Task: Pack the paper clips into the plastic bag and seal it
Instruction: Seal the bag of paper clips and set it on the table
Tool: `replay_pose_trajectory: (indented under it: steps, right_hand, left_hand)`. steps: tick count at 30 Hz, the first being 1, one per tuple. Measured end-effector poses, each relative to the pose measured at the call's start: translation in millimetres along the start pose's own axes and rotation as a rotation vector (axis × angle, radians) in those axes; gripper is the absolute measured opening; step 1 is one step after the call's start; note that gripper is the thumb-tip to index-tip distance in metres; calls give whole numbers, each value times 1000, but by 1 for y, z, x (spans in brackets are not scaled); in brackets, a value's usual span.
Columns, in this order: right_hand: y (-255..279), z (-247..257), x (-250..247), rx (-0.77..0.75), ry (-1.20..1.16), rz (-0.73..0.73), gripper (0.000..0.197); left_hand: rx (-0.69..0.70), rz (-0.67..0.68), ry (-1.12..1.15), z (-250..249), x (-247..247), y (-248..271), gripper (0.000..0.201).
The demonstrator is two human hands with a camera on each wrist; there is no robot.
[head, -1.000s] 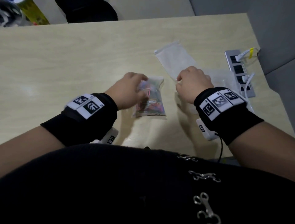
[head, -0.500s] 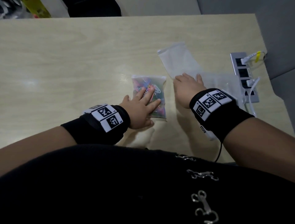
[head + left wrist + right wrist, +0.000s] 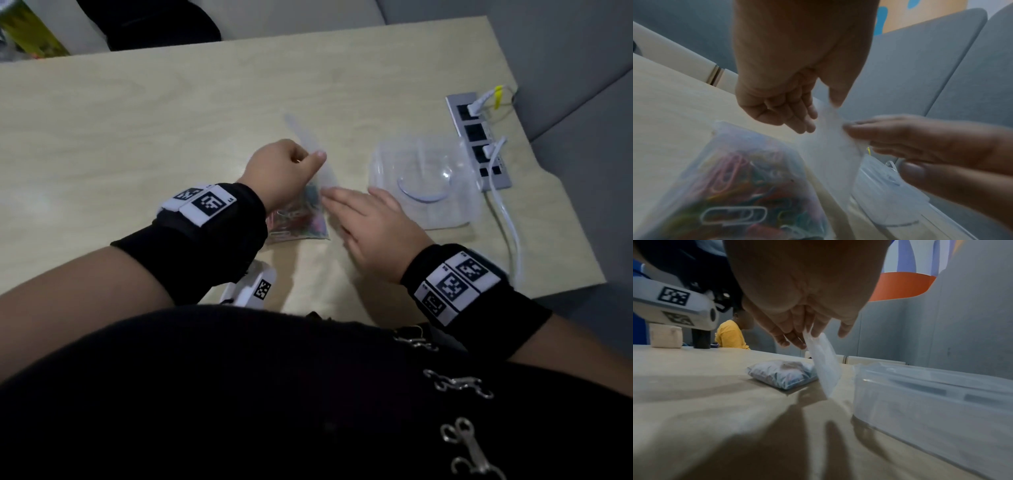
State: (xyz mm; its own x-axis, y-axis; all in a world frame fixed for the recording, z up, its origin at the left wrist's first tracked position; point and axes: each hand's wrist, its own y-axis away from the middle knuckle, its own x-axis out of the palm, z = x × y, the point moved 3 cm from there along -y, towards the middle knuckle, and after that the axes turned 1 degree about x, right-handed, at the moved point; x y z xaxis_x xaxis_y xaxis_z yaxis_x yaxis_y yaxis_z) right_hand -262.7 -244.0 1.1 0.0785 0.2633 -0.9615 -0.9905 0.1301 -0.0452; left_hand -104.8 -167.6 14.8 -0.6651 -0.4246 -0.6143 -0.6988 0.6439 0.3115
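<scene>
A small clear bag stuffed with coloured paper clips [image 3: 298,224] [image 3: 740,186] [image 3: 783,374] lies flat on the wooden table [image 3: 137,137]. Above its right edge my left hand [image 3: 287,168] [image 3: 797,113] pinches the top of an empty frosted plastic bag [image 3: 310,144] [image 3: 830,154] [image 3: 824,368] between thumb and fingers, so it hangs edge-on. My right hand [image 3: 370,219] [image 3: 910,138] [image 3: 797,305] reaches in from the right with straight fingers that touch the empty bag's lower edge. The thumb stays apart below.
A clear plastic container [image 3: 424,212] [image 3: 920,394] stands just right of my right hand. Behind it a grey power strip [image 3: 474,132] with white plugs and a cable [image 3: 510,233] runs along the table's right edge. My torso covers the near edge.
My left hand has come off the clip bag, where it pressed flat, and now pinches the empty bag. That bag has risen off the table and moved left over the clip bag.
</scene>
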Motion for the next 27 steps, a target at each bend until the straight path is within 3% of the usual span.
replay_pose_trajectory:
  steps: [5, 8, 11, 14, 20, 27]
  right_hand:
    - [17, -6, -8, -64, -45, -30, 44]
    - [23, -32, -12, 164, -42, 18, 53]
    - [26, -66, -13, 453, 76, 169, 90]
    - [27, -83, -10, 498, 137, 262, 86]
    - [28, -90, -17, 444, 44, 171, 64]
    - [47, -97, -45, 432, -392, -287, 48]
  left_hand:
    - [33, -57, -35, -4, 10, -1, 23]
    - [41, -73, -55, -5, 14, -2, 23]
    - [58, -84, -58, -5, 18, -2, 21]
    - [68, -82, -34, -7, 21, -3, 16]
    - [148, -98, 149, -21, 19, -2, 20]
    - [193, -26, 665, -38, 20, -8, 13]
